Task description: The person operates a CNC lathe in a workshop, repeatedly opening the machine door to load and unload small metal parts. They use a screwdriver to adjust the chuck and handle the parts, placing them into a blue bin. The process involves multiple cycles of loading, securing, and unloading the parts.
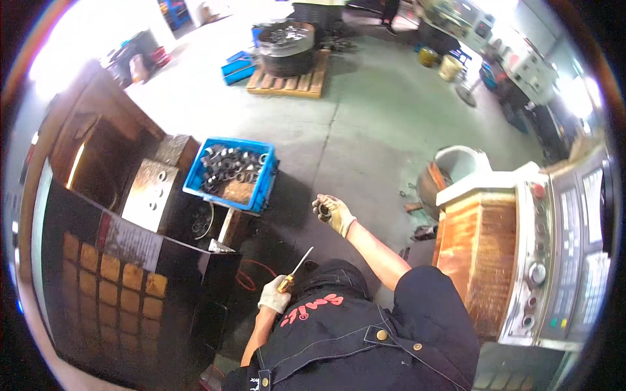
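In my gloved left hand (274, 297) is a yellow-handled hand tool (300, 266) with a long tapering metal blade, pointing up and to the right. My gloved right hand (334, 215) reaches farther forward, palm partly turned up, its fingers curled round a small metal ring (324, 210). The ring's exact shape is partly hidden by the fingers. Ahead and to the left of both hands stands a blue plastic crate (269, 187). Dark metal ring-like parts (225, 163) are heaped inside it, with a brown patch near its front edge.
A machine with a brown-stained interior (104, 156) and dark panel (150, 274) stands at left. On the right are a control panel (538, 274), a brown-stained surface (479, 260) and a white bucket (463, 159). A wooden pallet (287, 85) bears a drum (287, 62).
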`<action>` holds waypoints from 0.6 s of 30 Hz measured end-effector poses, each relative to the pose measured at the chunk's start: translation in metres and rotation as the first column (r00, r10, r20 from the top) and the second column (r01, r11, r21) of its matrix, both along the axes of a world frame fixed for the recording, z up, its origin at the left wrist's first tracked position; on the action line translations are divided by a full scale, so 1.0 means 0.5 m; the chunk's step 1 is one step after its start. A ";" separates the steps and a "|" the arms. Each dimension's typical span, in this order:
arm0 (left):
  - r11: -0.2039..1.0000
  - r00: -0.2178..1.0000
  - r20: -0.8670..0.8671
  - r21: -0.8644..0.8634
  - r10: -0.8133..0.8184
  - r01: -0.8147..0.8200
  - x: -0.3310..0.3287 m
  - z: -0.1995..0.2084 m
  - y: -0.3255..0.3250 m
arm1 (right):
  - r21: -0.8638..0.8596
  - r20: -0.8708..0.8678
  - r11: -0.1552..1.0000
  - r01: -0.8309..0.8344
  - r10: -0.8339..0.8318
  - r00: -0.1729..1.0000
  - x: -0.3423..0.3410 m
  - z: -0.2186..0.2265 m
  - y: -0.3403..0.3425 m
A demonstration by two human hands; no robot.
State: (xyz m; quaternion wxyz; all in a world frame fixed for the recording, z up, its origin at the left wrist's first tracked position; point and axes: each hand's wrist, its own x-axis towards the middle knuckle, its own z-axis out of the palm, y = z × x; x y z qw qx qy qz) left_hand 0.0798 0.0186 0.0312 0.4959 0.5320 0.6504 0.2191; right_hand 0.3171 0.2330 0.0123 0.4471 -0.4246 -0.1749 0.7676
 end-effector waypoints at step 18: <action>0.710 0.694 0.148 0.112 -0.704 0.696 0.082 0.014 0.097 | 0.046 -0.127 0.666 0.745 -0.736 0.665 0.237 -0.023 -0.434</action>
